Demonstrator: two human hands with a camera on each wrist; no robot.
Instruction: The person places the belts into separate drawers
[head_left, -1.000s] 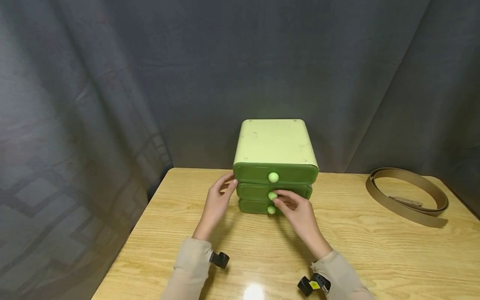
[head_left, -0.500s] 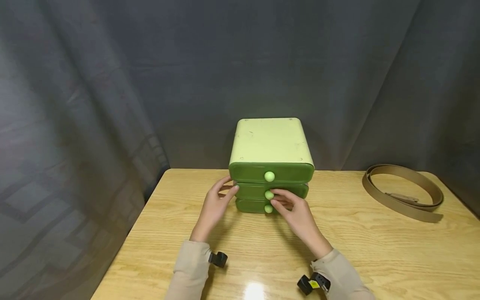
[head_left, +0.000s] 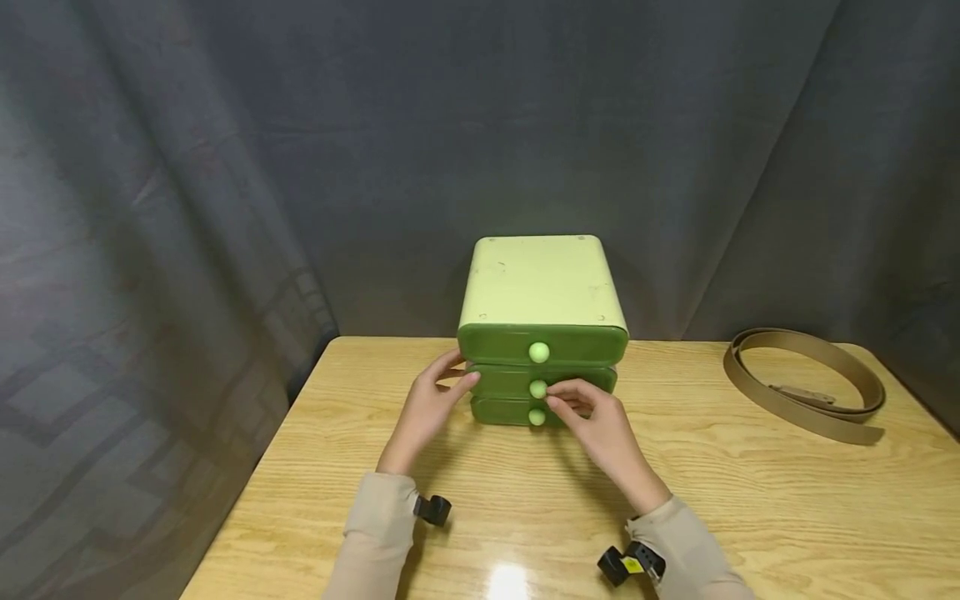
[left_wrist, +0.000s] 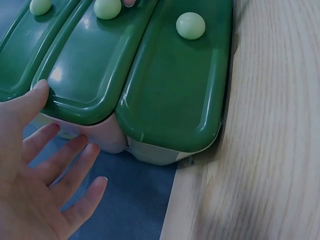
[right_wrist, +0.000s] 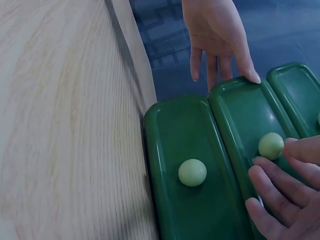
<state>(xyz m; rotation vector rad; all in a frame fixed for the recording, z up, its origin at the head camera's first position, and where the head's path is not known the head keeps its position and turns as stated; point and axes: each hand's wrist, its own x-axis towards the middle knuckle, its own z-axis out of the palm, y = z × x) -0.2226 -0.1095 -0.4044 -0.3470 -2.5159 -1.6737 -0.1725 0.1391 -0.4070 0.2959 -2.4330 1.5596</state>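
Note:
In the head view a small cabinet (head_left: 536,279) with a pale green shell stands on the table, its dark green drawer fronts stacked one above another, each with a round pale knob. My right hand (head_left: 603,421) is at the middle knob (head_left: 537,389), fingertips right at its right edge and not wrapped round it. In the right wrist view the other fingers of that hand spread loosely below the knob. My left hand (head_left: 431,408) lies at the cabinet's left side. Its thumb touches the edge of the middle drawer front (left_wrist: 85,75), with the fingers extended alongside the cabinet wall.
A coiled tan belt (head_left: 810,421) lies on the right of the wooden table (head_left: 712,517). Behind the table hangs a grey curtain (head_left: 480,125), which also drops along the left side. Small black cameras (head_left: 433,510) are strapped to the wrists.
The right fingertips have slid slightly rightward off the middle knob, which they overlapped before. The left hand has barely moved. The whole head view has shifted a little.

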